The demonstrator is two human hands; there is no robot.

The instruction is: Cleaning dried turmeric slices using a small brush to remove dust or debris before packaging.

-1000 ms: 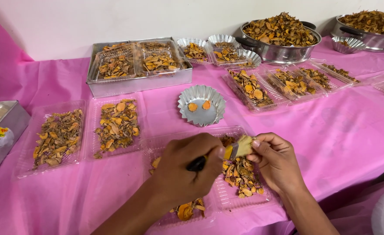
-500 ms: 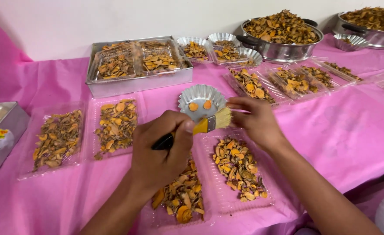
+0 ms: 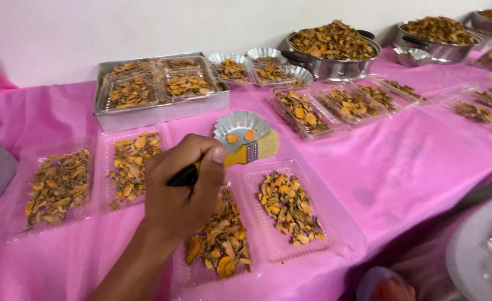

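My left hand point(image 3: 182, 195) is closed around the black and yellow handle of a small flat brush point(image 3: 245, 154). Its pale bristles point right, just over the front edge of a fluted metal tin point(image 3: 240, 124) holding two orange slices. Below the hand lie two clear plastic trays of dried orange-brown slices, one partly hidden under it point(image 3: 218, 245) and one to its right point(image 3: 288, 207). My right hand is out of the picture.
A pink cloth point(image 3: 402, 167) covers the table. More clear trays of slices sit at left point(image 3: 56, 187) and far right point(image 3: 301, 111). A metal tray point(image 3: 157, 89), small fluted tins point(image 3: 268, 69) and large heaped metal bowls point(image 3: 335, 50) line the back.
My right hand, which was at the brush bristles, has pulled away out of view. The left hand now holds the brush alone, and the view has shifted left.
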